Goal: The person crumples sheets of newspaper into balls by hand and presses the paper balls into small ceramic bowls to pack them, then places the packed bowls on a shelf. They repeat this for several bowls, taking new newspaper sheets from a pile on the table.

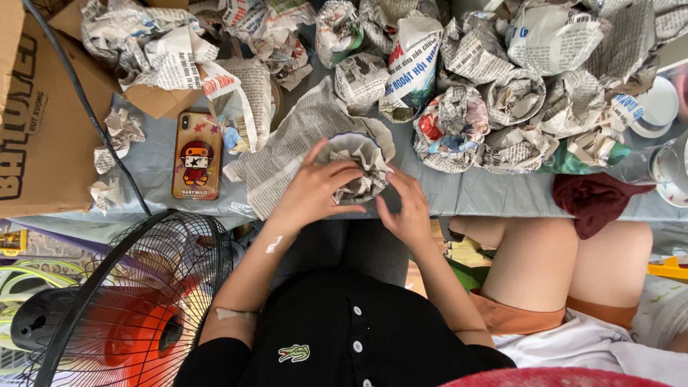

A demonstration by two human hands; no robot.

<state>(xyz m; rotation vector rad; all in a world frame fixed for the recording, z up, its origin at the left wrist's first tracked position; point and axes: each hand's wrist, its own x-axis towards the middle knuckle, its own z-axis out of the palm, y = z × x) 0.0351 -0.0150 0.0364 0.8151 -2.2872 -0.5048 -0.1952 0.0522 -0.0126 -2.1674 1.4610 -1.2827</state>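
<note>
Your left hand (pixel 313 188) and right hand (pixel 406 208) both grip a paper-wrapped bowl (pixel 356 163) at the bench (pixel 459 192) edge, right of the phone (pixel 197 155), near the bundle pile (pixel 502 107).

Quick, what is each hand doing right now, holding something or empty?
Left hand: closed on the newspaper-wrapped bowl, fingers pressing paper into it.
Right hand: touching the same bowl's side; a firm grip cannot be told.

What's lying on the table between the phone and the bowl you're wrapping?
In the head view, a flat sheet of newspaper lies between the phone and the paper-wrapped bowl, which both hands hold; it reaches under the bowl.
</note>
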